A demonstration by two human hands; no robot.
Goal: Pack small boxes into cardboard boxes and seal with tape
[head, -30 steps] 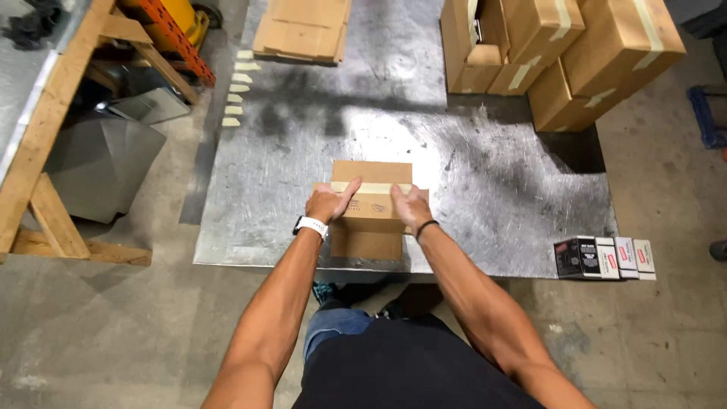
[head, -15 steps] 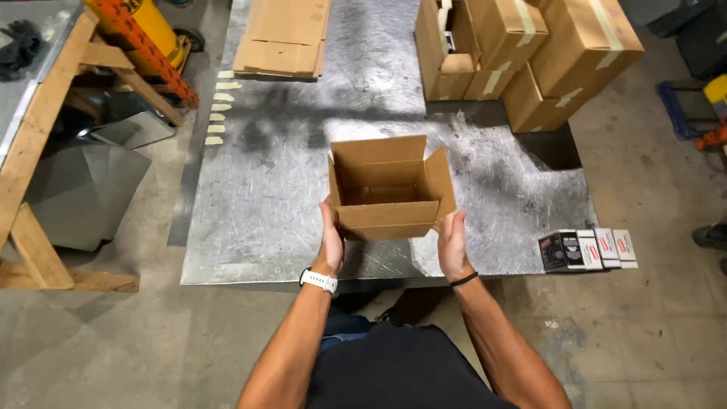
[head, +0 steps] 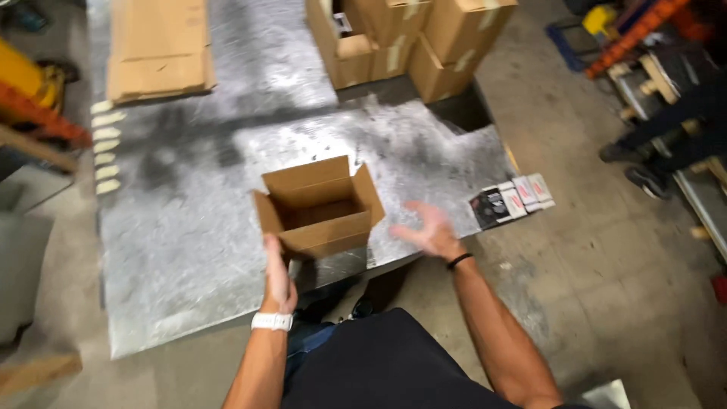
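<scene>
Bare forearms; white watch [head: 272,321] left wrist, black band [head: 459,261] right wrist; black shirt [head: 379,371], blue jeans [head: 307,338].

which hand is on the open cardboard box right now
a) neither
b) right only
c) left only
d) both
c: the left hand grips the near-left corner of the open cardboard box, while the right hand is spread open in the air to the box's right, clear of it.

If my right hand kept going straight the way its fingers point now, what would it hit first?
Probably the open cardboard box. The right hand hangs open and apart from it, fingers aimed left toward the box's near right corner. Depth is unclear, so it might pass just in front, over the metal table.
</scene>
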